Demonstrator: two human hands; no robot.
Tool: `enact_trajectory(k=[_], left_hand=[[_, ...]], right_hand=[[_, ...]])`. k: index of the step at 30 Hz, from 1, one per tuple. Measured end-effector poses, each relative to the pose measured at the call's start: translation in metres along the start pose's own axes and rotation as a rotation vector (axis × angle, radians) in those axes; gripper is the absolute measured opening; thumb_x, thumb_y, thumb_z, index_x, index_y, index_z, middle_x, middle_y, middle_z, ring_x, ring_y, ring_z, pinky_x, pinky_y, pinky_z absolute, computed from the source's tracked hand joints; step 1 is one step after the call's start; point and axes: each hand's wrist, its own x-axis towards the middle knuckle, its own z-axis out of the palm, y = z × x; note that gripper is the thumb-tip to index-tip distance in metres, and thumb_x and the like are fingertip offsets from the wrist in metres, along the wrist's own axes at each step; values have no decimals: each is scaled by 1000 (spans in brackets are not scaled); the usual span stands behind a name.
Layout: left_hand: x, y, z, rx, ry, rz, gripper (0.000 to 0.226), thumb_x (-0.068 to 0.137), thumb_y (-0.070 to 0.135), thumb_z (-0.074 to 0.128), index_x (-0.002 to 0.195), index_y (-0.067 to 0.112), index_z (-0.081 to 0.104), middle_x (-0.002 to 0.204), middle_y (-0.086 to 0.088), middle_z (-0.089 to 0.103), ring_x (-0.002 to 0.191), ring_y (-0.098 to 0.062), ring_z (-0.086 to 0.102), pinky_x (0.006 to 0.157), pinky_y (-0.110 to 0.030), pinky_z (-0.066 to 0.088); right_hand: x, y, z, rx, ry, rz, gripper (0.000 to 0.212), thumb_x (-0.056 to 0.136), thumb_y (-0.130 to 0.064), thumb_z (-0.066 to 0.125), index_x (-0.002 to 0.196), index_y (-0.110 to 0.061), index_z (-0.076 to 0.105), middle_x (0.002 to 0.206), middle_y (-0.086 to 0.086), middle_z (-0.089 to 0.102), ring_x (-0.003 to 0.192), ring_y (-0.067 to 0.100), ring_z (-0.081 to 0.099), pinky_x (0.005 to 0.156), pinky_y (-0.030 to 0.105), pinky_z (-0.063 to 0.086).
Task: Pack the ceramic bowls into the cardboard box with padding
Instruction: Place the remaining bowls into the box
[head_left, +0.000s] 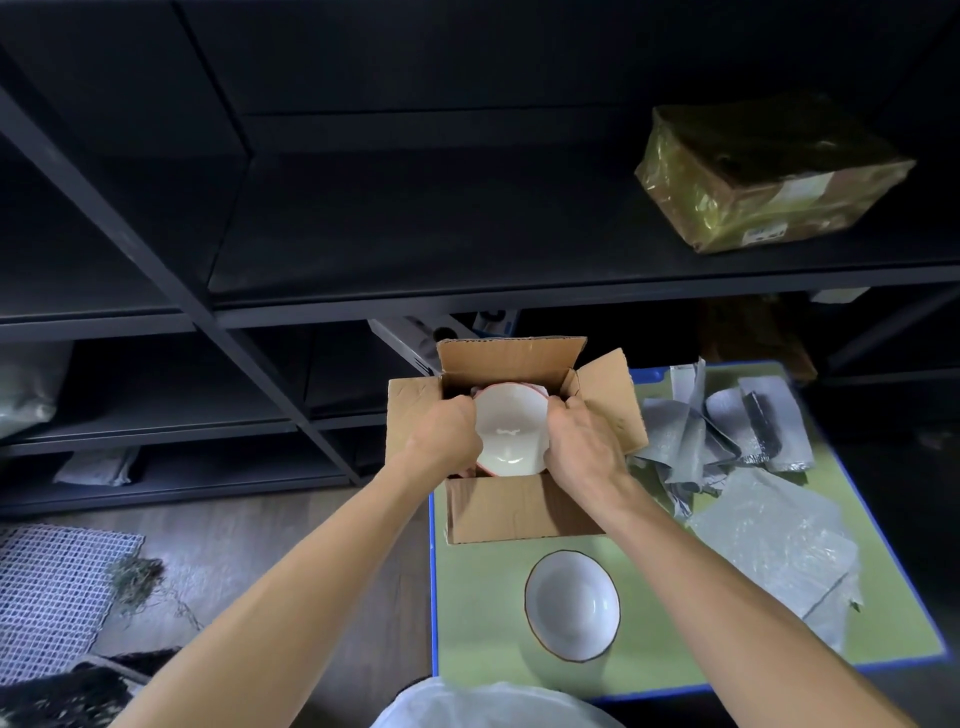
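An open cardboard box stands on a green board with its flaps spread. Inside it sits a white ceramic bowl with a red rim, on pale padding that shows at the back. My left hand grips the bowl's left rim and my right hand grips its right rim, fingers curled over the edge inside the box. A second white bowl with a dark rim lies on the board in front of the box, untouched.
The green board with a blue edge carries bubble wrap and crumpled grey padding sheets at the right. Black shelving rises behind, holding a wrapped brown parcel. A white mesh mat lies on the floor at the left.
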Motion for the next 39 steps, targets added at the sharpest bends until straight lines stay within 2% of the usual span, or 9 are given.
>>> enact_trajectory(k=[2, 8, 11, 14, 19, 23, 29, 33, 39], left_hand=[[-1, -3, 3, 0, 63, 21, 24, 99, 16, 47, 119, 14, 60, 108, -4, 64, 102, -21, 57, 76, -22, 38], [-9, 1, 8, -110, 238, 60, 25, 98, 14, 48, 120, 9, 59, 110, -7, 64, 93, -20, 56, 70, -20, 36], [-6, -1, -3, -61, 203, 45, 9, 96, 13, 46, 97, 19, 53, 90, 1, 60, 91, -17, 54, 69, -17, 28], [1, -4, -19, -45, 94, 34, 9, 95, 15, 46, 93, 11, 53, 85, -1, 68, 88, -20, 62, 78, -31, 47], [1, -10, -39, -590, -114, -99, 22, 97, 14, 44, 82, 9, 61, 84, -15, 74, 78, -24, 75, 79, -39, 59], [2, -16, -38, -817, -72, -170, 25, 98, 12, 50, 104, -4, 67, 100, -21, 72, 83, -28, 75, 72, -38, 63], [6, -20, -26, -489, -114, -86, 23, 98, 12, 41, 83, 6, 57, 63, -4, 70, 68, -18, 74, 78, -41, 61], [8, -14, -12, -175, -118, -1, 23, 97, 14, 42, 75, 15, 50, 69, -1, 67, 58, -10, 58, 48, -22, 41], [7, -13, 2, -58, 21, 30, 13, 94, 14, 48, 97, 12, 60, 88, -9, 67, 82, -28, 66, 65, -35, 52]], right_hand=[[0, -1, 2, 50, 11, 15, 47, 88, 0, 55, 134, -7, 49, 125, 16, 53, 103, 35, 61, 74, 37, 45], [4, -4, 1, 56, 81, 73, 30, 84, -3, 58, 113, -6, 58, 112, 17, 58, 98, 33, 56, 65, 34, 34], [9, -5, -4, 63, 113, 70, 29, 83, -1, 58, 111, -7, 59, 111, 15, 60, 100, 32, 55, 67, 35, 36], [14, -1, -19, 107, 132, 85, 34, 81, -4, 59, 113, -13, 61, 104, 10, 64, 94, 31, 58, 65, 33, 44], [28, 6, -43, 226, 11, 91, 34, 77, -2, 53, 106, -14, 68, 95, 9, 67, 92, 30, 57, 72, 41, 55], [29, 6, -42, 247, -25, 92, 33, 79, -6, 55, 106, -19, 68, 94, 5, 68, 88, 27, 56, 66, 37, 50], [15, -1, -22, 111, -1, 75, 36, 81, -6, 57, 116, -17, 58, 108, 4, 63, 94, 28, 59, 69, 39, 54], [12, -7, -11, 23, -49, 89, 40, 85, -2, 60, 125, -6, 53, 135, 19, 52, 113, 33, 55, 75, 37, 42], [10, -10, 1, -48, -92, 97, 48, 89, -4, 62, 133, -5, 41, 129, 18, 49, 104, 35, 61, 74, 36, 43]])
